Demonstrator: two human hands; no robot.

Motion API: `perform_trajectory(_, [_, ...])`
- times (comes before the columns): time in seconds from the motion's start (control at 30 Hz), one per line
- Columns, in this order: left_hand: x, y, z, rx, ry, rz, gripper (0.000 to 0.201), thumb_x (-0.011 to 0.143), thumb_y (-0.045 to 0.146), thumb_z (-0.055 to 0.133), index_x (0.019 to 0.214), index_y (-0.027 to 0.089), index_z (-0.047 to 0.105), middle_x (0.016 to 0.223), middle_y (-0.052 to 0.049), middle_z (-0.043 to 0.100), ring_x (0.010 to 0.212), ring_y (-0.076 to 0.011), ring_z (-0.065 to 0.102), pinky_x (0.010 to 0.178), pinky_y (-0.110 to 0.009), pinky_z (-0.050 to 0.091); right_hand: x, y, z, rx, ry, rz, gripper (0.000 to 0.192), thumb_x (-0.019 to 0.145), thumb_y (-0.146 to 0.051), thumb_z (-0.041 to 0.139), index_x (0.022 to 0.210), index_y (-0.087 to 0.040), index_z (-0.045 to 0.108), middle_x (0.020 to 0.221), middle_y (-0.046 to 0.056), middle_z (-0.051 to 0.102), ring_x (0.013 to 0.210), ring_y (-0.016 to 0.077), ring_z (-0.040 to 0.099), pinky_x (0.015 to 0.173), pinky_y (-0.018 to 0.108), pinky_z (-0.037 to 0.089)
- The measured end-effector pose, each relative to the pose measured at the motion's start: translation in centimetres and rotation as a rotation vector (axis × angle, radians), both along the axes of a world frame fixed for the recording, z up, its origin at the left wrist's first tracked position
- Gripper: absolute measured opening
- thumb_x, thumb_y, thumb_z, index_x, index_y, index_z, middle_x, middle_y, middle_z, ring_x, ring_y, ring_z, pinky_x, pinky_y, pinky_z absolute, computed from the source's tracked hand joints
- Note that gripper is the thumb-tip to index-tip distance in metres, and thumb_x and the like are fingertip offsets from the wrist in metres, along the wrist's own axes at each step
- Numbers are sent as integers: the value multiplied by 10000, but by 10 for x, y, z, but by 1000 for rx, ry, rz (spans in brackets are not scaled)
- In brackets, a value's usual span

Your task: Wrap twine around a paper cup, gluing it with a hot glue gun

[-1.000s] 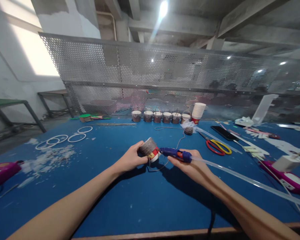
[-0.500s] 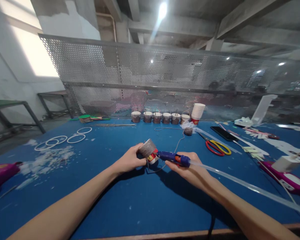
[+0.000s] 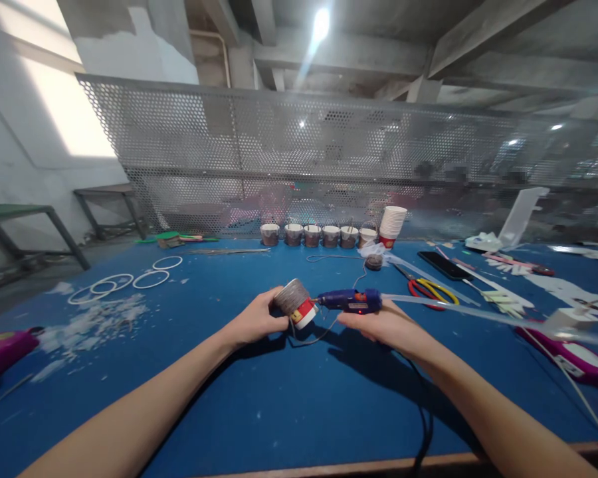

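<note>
My left hand (image 3: pixel 259 317) is closed around a paper cup (image 3: pixel 305 312) that lies tilted on its side above the table. Grey cord wraps much of the cup; a red and white band shows bare. In my right hand (image 3: pixel 379 323) is a blue hot glue gun (image 3: pixel 349 301), its nozzle pointing left at the cup's bare band. A long clear glue stick (image 3: pixel 428 302) sticks out of the gun's back. Loose grey cord (image 3: pixel 311 342) hangs under the cup and runs toward a small ball of cord (image 3: pixel 373 261) farther back.
Several cord-wrapped cups (image 3: pixel 331 236) line the back beside a stack of paper cups (image 3: pixel 393 224). Scissors (image 3: pixel 431 292) and a black phone (image 3: pixel 444 265) lie at right. White rings (image 3: pixel 151 277) and scraps lie left. A purple device (image 3: pixel 568 355) rests far right.
The glue gun has swung to a more level position, its rear end rising, and its nozzle has drawn slightly right of the cup. More of the cup's red band shows.
</note>
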State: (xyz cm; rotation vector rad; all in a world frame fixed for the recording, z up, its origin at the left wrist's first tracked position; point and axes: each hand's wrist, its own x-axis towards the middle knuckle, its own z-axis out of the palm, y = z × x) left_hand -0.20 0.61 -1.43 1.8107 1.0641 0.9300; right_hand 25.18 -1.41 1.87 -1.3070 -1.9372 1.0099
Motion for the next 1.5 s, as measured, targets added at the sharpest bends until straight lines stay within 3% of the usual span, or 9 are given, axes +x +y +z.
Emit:
perform_trajectory(0.1, [-1,1,-1,-18,-22,15,431,622,213,633,1046,146,617,1029,-69,688,957,-219,630,921,-374,466,3,2,2,-82,17,32,136,670,-326,637,662,-194,604,493,-53,449,438,90,361,395,214,253])
perform_trajectory(0.3, [0,2,-2,-15,6,55,428,628,247,633,1044,147,614,993,-60,695,929,-213,639,898,-360,479,-3,-4,1,-43,59,1,57,641,-226,581,669,-185,610,481,-49,414,429,88,330,386,220,244])
perform_trajectory(0.53, [4,-2,1,16,38,60,353,655,245,608,997,159,623,915,-27,676,857,-192,627,819,-325,494,-8,-4,-8,17,-11,-15,118,641,-168,531,702,-179,631,490,-51,441,429,86,365,407,217,255])
perform_trajectory(0.77, [9,-4,0,34,71,100,316,664,270,624,960,163,608,902,-31,660,867,-197,613,800,-313,490,-16,-15,-2,81,-15,-66,81,627,-140,550,629,-221,556,544,-12,508,480,120,407,443,240,311])
perform_trajectory(1.03, [15,-10,4,19,109,192,290,654,331,657,876,170,564,839,-17,621,803,-188,589,750,-308,472,-21,-21,-20,362,-114,59,125,626,-146,472,598,-220,376,575,-26,483,508,106,396,502,238,315])
perform_trajectory(1.2, [18,-11,4,10,70,208,229,650,296,627,824,186,527,767,13,561,746,-167,554,680,-286,449,-21,-21,-27,501,-101,145,120,632,-137,481,637,-225,400,619,-11,516,534,123,415,532,254,327])
perform_trajectory(1.33, [17,-9,4,-15,24,200,214,667,297,614,833,190,531,763,13,573,732,-162,553,676,-281,448,-20,-20,-20,440,12,68,67,651,-168,491,633,-217,450,604,-17,513,531,127,448,537,253,357])
perform_trajectory(1.5, [18,-10,6,-22,-12,228,180,684,285,607,822,189,541,723,32,532,679,-135,523,619,-252,412,-20,-19,-10,167,199,-102,120,752,-323,573,760,-203,567,593,-17,574,534,152,550,538,267,407])
